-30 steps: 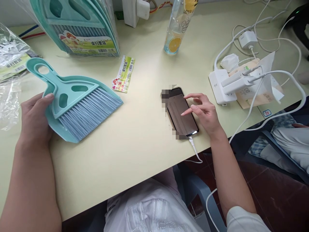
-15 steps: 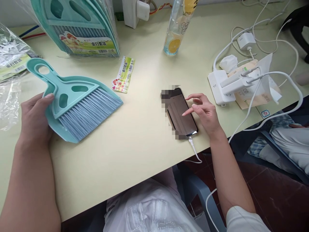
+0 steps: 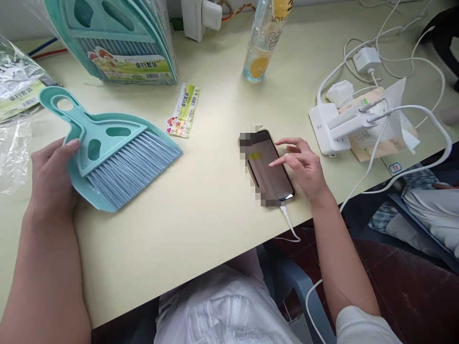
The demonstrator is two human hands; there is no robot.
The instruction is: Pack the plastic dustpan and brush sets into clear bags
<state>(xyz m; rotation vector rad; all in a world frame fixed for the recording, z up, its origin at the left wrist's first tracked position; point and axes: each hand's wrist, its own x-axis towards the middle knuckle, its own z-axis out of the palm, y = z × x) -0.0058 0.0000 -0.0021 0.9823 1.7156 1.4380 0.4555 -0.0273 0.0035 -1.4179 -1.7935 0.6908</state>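
Observation:
My left hand (image 3: 55,174) grips the left edge of a teal dustpan (image 3: 77,184), thumb on top and the other fingers hidden beneath. A matching hand brush (image 3: 132,165) with grey-blue bristles is nested in the dustpan. On the right, a smartphone (image 3: 274,167) lies on the table with a white charging cable (image 3: 289,222) at its lower end. My right hand (image 3: 303,167) hovers over the phone's right side, fingers apart, index finger pointing at the screen. Nothing is held in it. Part of the phone's left side is pixelated.
Bagged dustpan sets (image 3: 118,43) stand at the back left, near a printed label card (image 3: 182,110). A lemon drink bottle (image 3: 265,43) is at the back. To the right are a power strip (image 3: 328,129), tangled cables and a tissue pack (image 3: 390,143). Another person sits at far right.
The phone screen now shows a yellow-green patch near its upper part. My right index finger has shifted slightly upward over the screen. My left hand and the dustpan stay put.

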